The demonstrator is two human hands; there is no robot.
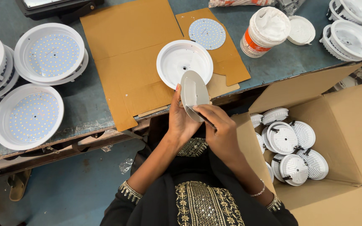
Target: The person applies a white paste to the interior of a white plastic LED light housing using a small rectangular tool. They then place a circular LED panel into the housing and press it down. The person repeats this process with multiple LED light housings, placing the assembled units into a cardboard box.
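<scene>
Your left hand [180,121] and right hand [216,125] grip a round metal disc [193,93]; open brown carton [340,125] sits right, orange-banded white tub [265,31] beyond.

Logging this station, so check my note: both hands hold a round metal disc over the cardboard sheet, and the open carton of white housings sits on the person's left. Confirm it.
One slip: the open carton of white housings sits on the person's right, not left, as the head view shows. The rest stands: left hand and right hand hold the round metal disc over the cardboard sheet.
</scene>
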